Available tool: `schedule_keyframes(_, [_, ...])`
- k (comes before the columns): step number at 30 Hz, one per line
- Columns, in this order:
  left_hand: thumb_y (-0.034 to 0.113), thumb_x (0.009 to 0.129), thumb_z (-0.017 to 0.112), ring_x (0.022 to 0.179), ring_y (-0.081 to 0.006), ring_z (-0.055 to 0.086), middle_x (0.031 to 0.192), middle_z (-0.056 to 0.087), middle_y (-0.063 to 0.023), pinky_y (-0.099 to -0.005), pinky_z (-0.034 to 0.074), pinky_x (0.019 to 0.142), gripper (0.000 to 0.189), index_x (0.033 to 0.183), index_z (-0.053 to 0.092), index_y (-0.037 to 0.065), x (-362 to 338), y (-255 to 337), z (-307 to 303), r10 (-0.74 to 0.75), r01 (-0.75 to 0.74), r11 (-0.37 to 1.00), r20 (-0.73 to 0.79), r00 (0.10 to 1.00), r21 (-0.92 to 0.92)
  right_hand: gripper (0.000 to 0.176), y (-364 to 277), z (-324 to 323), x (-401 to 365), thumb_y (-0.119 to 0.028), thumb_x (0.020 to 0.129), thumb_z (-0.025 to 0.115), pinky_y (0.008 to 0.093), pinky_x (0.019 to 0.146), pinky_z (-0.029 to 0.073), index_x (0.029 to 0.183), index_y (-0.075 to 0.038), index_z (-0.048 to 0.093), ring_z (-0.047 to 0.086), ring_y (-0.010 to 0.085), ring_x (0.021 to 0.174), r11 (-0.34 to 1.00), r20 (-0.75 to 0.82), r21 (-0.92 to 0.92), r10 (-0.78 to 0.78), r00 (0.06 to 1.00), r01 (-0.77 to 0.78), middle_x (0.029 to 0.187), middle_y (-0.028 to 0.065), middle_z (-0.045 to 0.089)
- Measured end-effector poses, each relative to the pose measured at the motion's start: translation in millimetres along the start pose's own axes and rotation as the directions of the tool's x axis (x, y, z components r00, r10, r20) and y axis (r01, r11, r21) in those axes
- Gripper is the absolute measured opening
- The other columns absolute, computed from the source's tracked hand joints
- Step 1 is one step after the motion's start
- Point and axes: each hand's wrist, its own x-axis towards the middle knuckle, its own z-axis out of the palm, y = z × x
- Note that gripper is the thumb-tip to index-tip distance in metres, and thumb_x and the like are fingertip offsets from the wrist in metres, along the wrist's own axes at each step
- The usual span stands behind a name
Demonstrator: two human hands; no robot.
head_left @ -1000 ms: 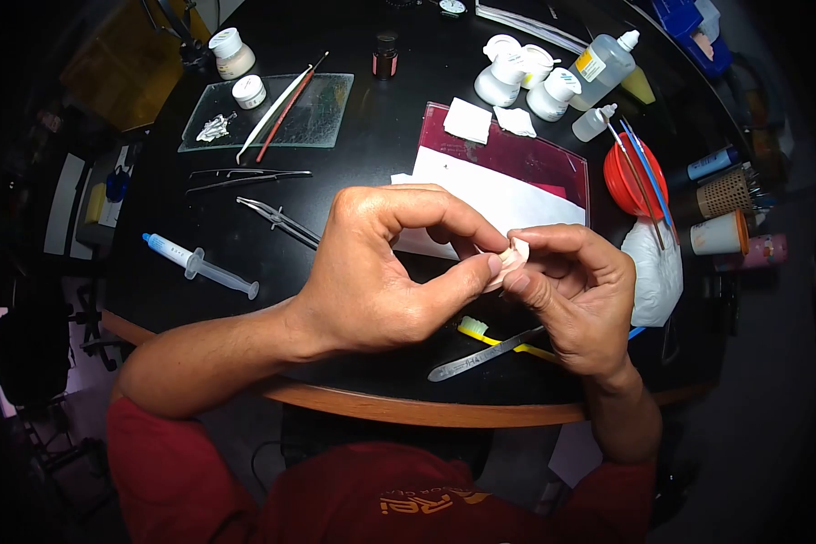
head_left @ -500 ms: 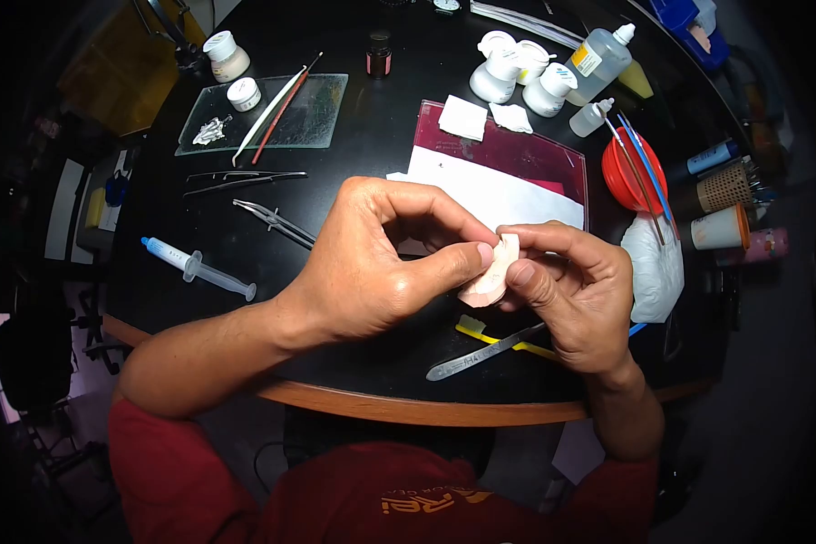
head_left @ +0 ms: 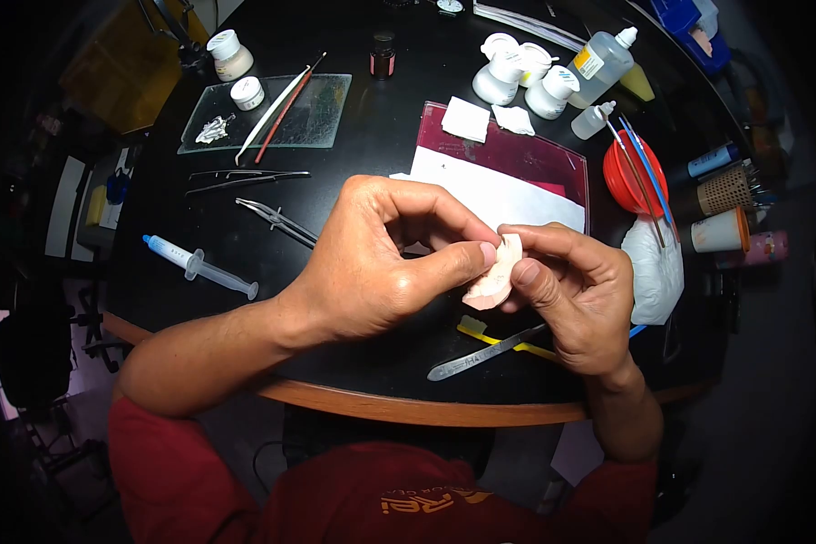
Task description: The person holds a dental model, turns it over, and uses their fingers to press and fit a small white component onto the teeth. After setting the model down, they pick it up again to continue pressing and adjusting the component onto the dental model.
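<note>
A small curved, cream-pink dental plaster model (head_left: 492, 288) is held up between both hands over the front part of the table. My left hand (head_left: 381, 258) pinches its upper left side with thumb and forefinger. From the other side, the fingers of my right hand (head_left: 576, 290) close on it, thumb in front; part of the model is hidden behind them. Below the hands, a scalpel handle (head_left: 467, 363) lies across a yellow toothbrush (head_left: 526, 346) on the black table.
Left lie a syringe (head_left: 199, 267), tweezers (head_left: 276, 222) and a glass slab (head_left: 322, 118) with a jar and brushes. Behind my hands is a dark red tray (head_left: 553, 154) with white paper. White bottles (head_left: 497, 80), a red bowl (head_left: 621, 172) and a white cloth (head_left: 655, 272) stand right.
The model is turned slightly, and my right thumb has shifted a little to the right, baring more of it. Both hands keep their hold.
</note>
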Motion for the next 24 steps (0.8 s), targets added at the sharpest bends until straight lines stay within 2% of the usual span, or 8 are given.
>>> schedule_keyframes(5, [0.002,0.091,0.074,0.082,-0.0106,0.069,0.093,0.074,-0.0123,-0.0219,0.055,0.072,0.011,0.099,0.072,-0.006,0.5,-3.9,0.5,0.020,-0.021,1.000,-0.006,1.000,-0.011,0.026,0.0,-1.5,0.3,-0.004,0.098,0.067,0.0216,0.071,0.060,0.121,0.009,0.066,0.072,0.0153,0.089,1.000,0.021,0.015,0.024,0.999,-0.024,0.102,0.0131,0.069])
schedule_keyframes(13, [0.000,0.091,0.074,0.078,-0.0121,0.070,0.091,0.073,-0.0142,-0.0237,0.057,0.070,0.010,0.097,0.070,-0.007,0.0,1.7,1.4,-0.064,0.064,0.995,0.007,0.998,-0.075,0.027,-2.5,-4.9,3.6,-0.008,0.100,0.065,0.0213,0.070,0.058,0.121,0.009,0.066,0.071,0.0132,0.087,0.991,0.078,0.058,0.117,0.990,-0.122,0.102,0.0143,0.072])
schedule_keyframes(20, [-0.002,0.090,0.073,0.078,-0.0127,0.070,0.090,0.073,-0.0139,-0.0241,0.058,0.071,0.009,0.097,0.070,-0.007,0.2,3.6,1.5,-0.085,0.086,0.992,0.013,0.996,-0.095,0.028,-3.1,-6.1,3.2,-0.009,0.100,0.066,0.0211,0.070,0.058,0.122,0.009,0.066,0.071,0.0133,0.088,0.988,0.090,0.070,0.133,0.987,-0.139,0.103,0.0133,0.072])
schedule_keyframes(24, [-0.002,0.089,0.074,0.080,-0.0136,0.071,0.091,0.073,-0.0136,-0.0247,0.059,0.074,0.008,0.095,0.071,-0.006,0.6,3.2,0.9,-0.050,0.051,0.998,0.011,0.999,-0.024,0.029,-1.2,-6.0,3.2,-0.009,0.100,0.067,0.0217,0.071,0.058,0.123,0.008,0.066,0.071,0.0134,0.088,0.994,0.086,0.045,0.097,0.992,-0.101,0.103,0.0128,0.072])
